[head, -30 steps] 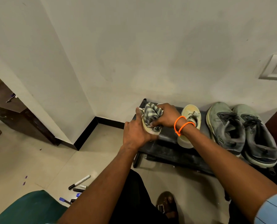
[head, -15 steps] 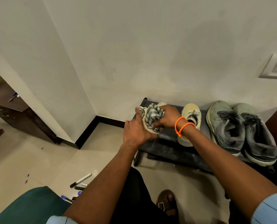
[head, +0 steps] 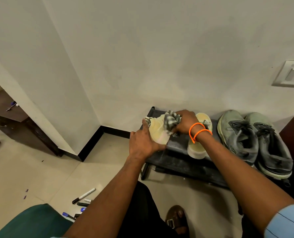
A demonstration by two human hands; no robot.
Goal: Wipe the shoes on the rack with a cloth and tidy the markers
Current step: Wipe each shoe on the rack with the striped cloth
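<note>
Since a second ago the cream shoe (head: 157,130) has tipped further onto its side, its pale flank now turned up, and the cloth (head: 171,121) has slid toward its far end. It sits at the left end of the black rack (head: 178,146), gripped from the near side by the left hand (head: 143,143) — thumb up along the heel end, fingers curled under. The right hand (head: 185,121), orange bands at its wrist, clutches the bunched checked cloth and presses it against the shoe. Its mate (head: 200,145) stands upright just beside, partly behind the right wrist, and two grey sneakers (head: 256,143) sit farther right. Markers (head: 83,196) lie scattered on the floor tiles, well apart from the rack.
</note>
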